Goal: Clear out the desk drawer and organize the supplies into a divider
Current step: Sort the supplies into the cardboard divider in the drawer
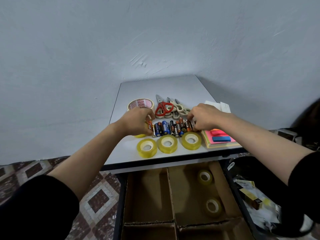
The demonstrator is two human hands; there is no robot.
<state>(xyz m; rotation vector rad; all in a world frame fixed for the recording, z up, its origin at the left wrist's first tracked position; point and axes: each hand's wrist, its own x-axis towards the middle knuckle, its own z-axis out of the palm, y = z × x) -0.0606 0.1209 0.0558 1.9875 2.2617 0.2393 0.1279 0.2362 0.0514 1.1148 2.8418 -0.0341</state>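
Observation:
A row of several batteries [170, 128] lies across the middle of the small grey desk [161, 87]. My left hand [136, 121] curls round the left end of the row, fingers on an orange battery [150, 126]. My right hand [203, 116] curls round the right end of the row. In front of the batteries stand three clear tape rolls [167, 143]; a fourth is half hidden under my left wrist. Below the desk the drawer is open, with a cardboard divider [170, 191] inside; two clear tape rolls [205, 177] lie in its right compartment.
Behind the batteries lie a masking tape roll [140, 103], red-handled scissors [163, 106] and cream-handled scissors [178, 110]. Sticky notes [220, 137] sit at the desk's right front corner, white paper [223, 105] behind them. A black bin with rubbish [256, 201] stands right of the drawer.

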